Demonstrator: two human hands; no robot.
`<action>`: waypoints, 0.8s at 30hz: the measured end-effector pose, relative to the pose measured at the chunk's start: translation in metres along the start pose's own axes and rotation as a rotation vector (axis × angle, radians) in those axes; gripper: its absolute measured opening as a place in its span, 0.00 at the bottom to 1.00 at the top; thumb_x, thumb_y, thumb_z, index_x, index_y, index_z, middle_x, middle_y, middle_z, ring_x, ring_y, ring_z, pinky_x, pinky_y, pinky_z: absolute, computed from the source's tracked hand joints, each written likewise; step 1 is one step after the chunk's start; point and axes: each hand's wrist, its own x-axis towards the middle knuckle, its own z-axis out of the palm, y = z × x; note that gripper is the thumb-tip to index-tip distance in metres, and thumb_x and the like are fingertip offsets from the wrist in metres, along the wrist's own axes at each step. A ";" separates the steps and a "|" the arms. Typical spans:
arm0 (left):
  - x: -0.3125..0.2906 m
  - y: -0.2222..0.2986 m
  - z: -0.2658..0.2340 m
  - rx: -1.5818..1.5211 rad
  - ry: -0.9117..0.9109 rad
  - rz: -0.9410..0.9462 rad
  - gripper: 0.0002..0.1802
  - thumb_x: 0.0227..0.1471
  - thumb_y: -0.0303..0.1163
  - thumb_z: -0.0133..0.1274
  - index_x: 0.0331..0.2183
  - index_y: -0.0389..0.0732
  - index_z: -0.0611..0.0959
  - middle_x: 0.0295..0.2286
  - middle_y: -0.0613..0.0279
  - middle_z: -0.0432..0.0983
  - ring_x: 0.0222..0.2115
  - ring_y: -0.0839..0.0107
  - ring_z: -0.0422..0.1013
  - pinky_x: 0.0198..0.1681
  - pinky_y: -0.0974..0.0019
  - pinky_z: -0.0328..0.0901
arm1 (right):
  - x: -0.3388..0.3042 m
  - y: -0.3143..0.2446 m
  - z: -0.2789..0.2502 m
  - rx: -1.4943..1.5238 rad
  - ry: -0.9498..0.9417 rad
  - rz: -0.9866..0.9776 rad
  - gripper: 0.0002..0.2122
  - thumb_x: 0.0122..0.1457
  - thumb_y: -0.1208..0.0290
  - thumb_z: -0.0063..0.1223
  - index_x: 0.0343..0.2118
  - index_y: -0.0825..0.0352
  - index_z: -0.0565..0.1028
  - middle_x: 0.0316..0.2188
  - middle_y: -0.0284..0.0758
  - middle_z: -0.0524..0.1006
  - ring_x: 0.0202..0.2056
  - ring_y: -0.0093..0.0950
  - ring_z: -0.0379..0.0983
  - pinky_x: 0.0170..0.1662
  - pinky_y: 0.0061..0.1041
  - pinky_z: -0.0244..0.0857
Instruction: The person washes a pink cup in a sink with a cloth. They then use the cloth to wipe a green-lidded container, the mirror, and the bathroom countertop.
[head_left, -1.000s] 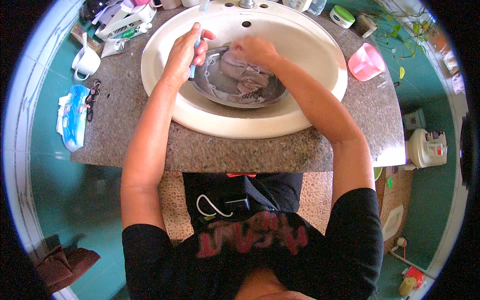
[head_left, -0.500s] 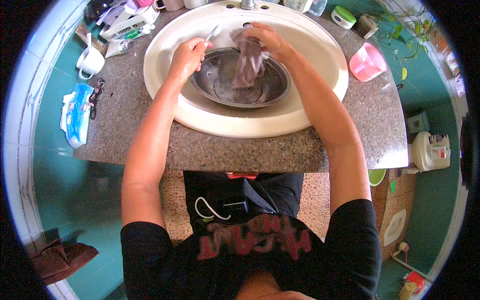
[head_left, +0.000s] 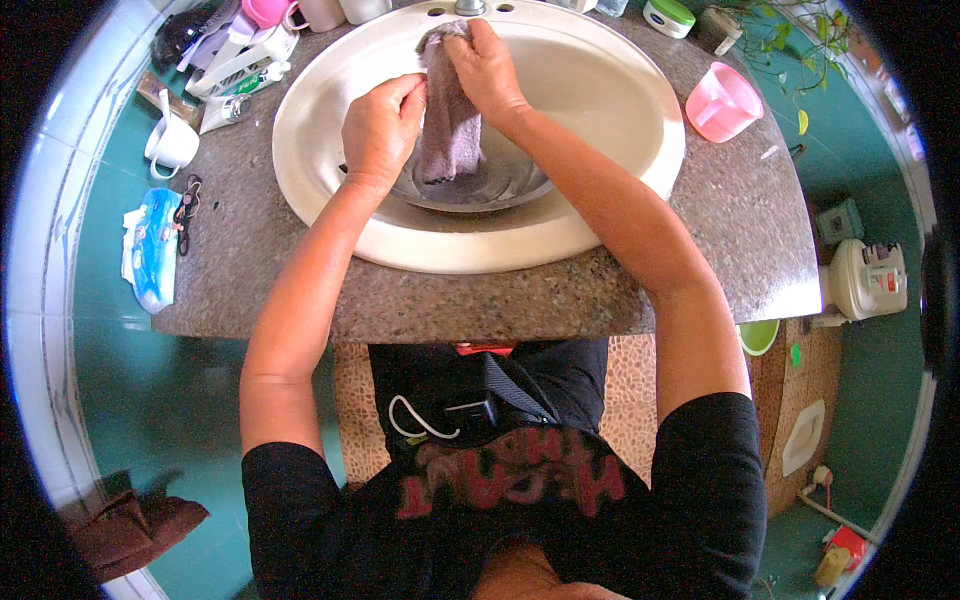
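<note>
A wet grey-mauve cloth [head_left: 455, 135] hangs lengthwise over a metal basin [head_left: 497, 190] that sits in the cream sink [head_left: 590, 110]. My right hand [head_left: 485, 75] is closed around its upper end, close to the faucet. Right beside the cloth's left edge, my left hand [head_left: 383, 130] is curled into a fist. A toothbrush showed in that fist a moment ago; its head is hidden now, and a small dark tip shows by the wrist. The cloth and both hands cover much of the basin.
The sink is set in a speckled stone counter [head_left: 250, 250]. A pink plastic mug [head_left: 724, 103] stands on its right, with a green-lidded tub [head_left: 668, 17] behind. On the left are a white cup [head_left: 172, 143], a tube [head_left: 222, 113] and a blue packet [head_left: 156, 250].
My right hand has moved left and farther away, drawing the cloth up and toward my left hand. The toothbrush head that stuck up from my left fist has gone from sight.
</note>
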 end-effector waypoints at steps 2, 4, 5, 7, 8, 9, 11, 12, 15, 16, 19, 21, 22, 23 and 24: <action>-0.001 0.003 0.001 0.022 0.010 0.048 0.09 0.52 0.37 0.52 0.33 0.47 0.84 0.25 0.53 0.78 0.26 0.52 0.74 0.29 0.57 0.68 | 0.002 0.015 -0.002 0.067 -0.016 0.058 0.13 0.57 0.65 0.49 0.37 0.72 0.69 0.32 0.55 0.74 0.37 0.52 0.71 0.42 0.40 0.64; -0.001 -0.005 -0.001 0.046 0.021 0.059 0.09 0.52 0.37 0.52 0.33 0.48 0.84 0.25 0.53 0.78 0.26 0.52 0.75 0.29 0.56 0.68 | 0.003 0.021 0.000 0.292 -0.168 0.087 0.09 0.61 0.69 0.47 0.40 0.68 0.70 0.29 0.32 0.73 0.33 0.19 0.66 0.37 0.24 0.64; 0.000 -0.009 -0.002 0.067 0.030 0.075 0.09 0.52 0.37 0.52 0.33 0.48 0.85 0.25 0.53 0.78 0.27 0.52 0.75 0.29 0.56 0.68 | 0.000 0.024 0.001 0.293 -0.176 0.088 0.09 0.61 0.69 0.47 0.40 0.68 0.70 0.29 0.32 0.73 0.33 0.19 0.66 0.37 0.24 0.64; 0.001 -0.016 -0.003 0.134 0.020 0.032 0.09 0.52 0.37 0.52 0.33 0.48 0.85 0.25 0.54 0.78 0.27 0.52 0.75 0.29 0.56 0.68 | -0.012 0.015 0.003 0.007 -0.384 -0.154 0.12 0.57 0.65 0.50 0.39 0.67 0.69 0.34 0.53 0.74 0.41 0.49 0.71 0.43 0.40 0.64; 0.001 -0.016 -0.004 0.194 0.003 -0.002 0.09 0.51 0.36 0.52 0.34 0.48 0.85 0.25 0.54 0.78 0.27 0.52 0.75 0.29 0.56 0.69 | -0.014 0.009 0.002 -0.041 -0.309 -0.160 0.11 0.57 0.65 0.50 0.40 0.64 0.68 0.35 0.53 0.74 0.38 0.51 0.72 0.41 0.41 0.66; 0.000 -0.017 -0.005 0.196 0.002 -0.005 0.09 0.51 0.36 0.52 0.34 0.48 0.85 0.25 0.54 0.78 0.27 0.52 0.75 0.29 0.56 0.69 | -0.014 0.003 0.002 -0.038 -0.312 -0.158 0.11 0.57 0.65 0.50 0.40 0.64 0.68 0.35 0.53 0.74 0.38 0.51 0.72 0.41 0.41 0.66; -0.002 -0.016 -0.006 0.154 0.086 0.070 0.09 0.51 0.36 0.52 0.34 0.48 0.85 0.26 0.54 0.78 0.27 0.53 0.75 0.29 0.57 0.69 | -0.015 -0.009 0.005 -0.061 -0.149 -0.055 0.10 0.57 0.66 0.49 0.39 0.65 0.69 0.34 0.56 0.73 0.34 0.55 0.71 0.38 0.44 0.66; -0.002 -0.004 -0.004 0.109 0.066 0.075 0.09 0.51 0.36 0.53 0.33 0.48 0.85 0.26 0.55 0.78 0.26 0.53 0.75 0.28 0.57 0.69 | -0.009 -0.002 0.002 -0.183 -0.029 -0.094 0.09 0.58 0.68 0.49 0.39 0.67 0.70 0.31 0.51 0.76 0.29 0.49 0.75 0.33 0.43 0.69; 0.001 0.004 0.001 0.108 0.034 0.126 0.09 0.50 0.36 0.54 0.33 0.48 0.85 0.26 0.56 0.79 0.26 0.54 0.75 0.28 0.58 0.69 | 0.004 0.026 -0.003 -0.072 0.000 0.063 0.12 0.59 0.65 0.45 0.39 0.70 0.69 0.28 0.50 0.75 0.31 0.38 0.74 0.36 0.34 0.67; 0.001 -0.001 0.002 0.104 0.061 0.154 0.09 0.50 0.38 0.55 0.34 0.49 0.85 0.26 0.58 0.79 0.25 0.56 0.75 0.27 0.59 0.68 | 0.003 0.027 -0.004 -0.007 0.005 0.071 0.14 0.60 0.64 0.45 0.39 0.71 0.68 0.31 0.47 0.75 0.32 0.39 0.72 0.35 0.34 0.65; -0.004 -0.013 -0.006 0.044 0.103 0.104 0.09 0.50 0.40 0.56 0.34 0.50 0.86 0.25 0.60 0.79 0.24 0.59 0.75 0.27 0.61 0.68 | 0.006 0.009 -0.020 0.391 0.051 0.461 0.11 0.59 0.66 0.48 0.38 0.69 0.69 0.29 0.38 0.75 0.30 0.31 0.71 0.32 0.30 0.64; -0.001 -0.012 -0.008 0.045 0.102 0.070 0.10 0.50 0.41 0.56 0.34 0.50 0.86 0.24 0.60 0.79 0.24 0.60 0.76 0.27 0.61 0.68 | 0.021 0.017 -0.049 0.530 -0.162 0.548 0.10 0.61 0.68 0.45 0.43 0.66 0.69 0.33 0.38 0.77 0.32 0.29 0.76 0.35 0.30 0.72; 0.002 -0.011 -0.008 0.041 0.107 0.032 0.11 0.50 0.42 0.56 0.34 0.49 0.86 0.24 0.60 0.79 0.24 0.60 0.76 0.27 0.62 0.68 | 0.023 0.022 -0.055 0.537 -0.203 0.532 0.10 0.60 0.68 0.47 0.43 0.65 0.69 0.32 0.36 0.76 0.31 0.27 0.76 0.33 0.30 0.73; 0.005 -0.010 -0.009 0.037 0.113 -0.007 0.12 0.50 0.43 0.57 0.34 0.49 0.86 0.23 0.60 0.79 0.24 0.61 0.76 0.27 0.63 0.68 | 0.026 0.027 -0.057 0.544 -0.244 0.515 0.11 0.60 0.69 0.48 0.44 0.64 0.69 0.32 0.35 0.76 0.30 0.26 0.76 0.32 0.31 0.75; 0.004 -0.010 -0.012 0.028 0.104 -0.033 0.12 0.50 0.43 0.57 0.34 0.49 0.86 0.23 0.60 0.79 0.24 0.61 0.76 0.27 0.63 0.68 | 0.021 0.017 -0.055 0.546 -0.290 0.512 0.10 0.60 0.69 0.50 0.43 0.64 0.71 0.33 0.32 0.76 0.31 0.23 0.75 0.33 0.27 0.73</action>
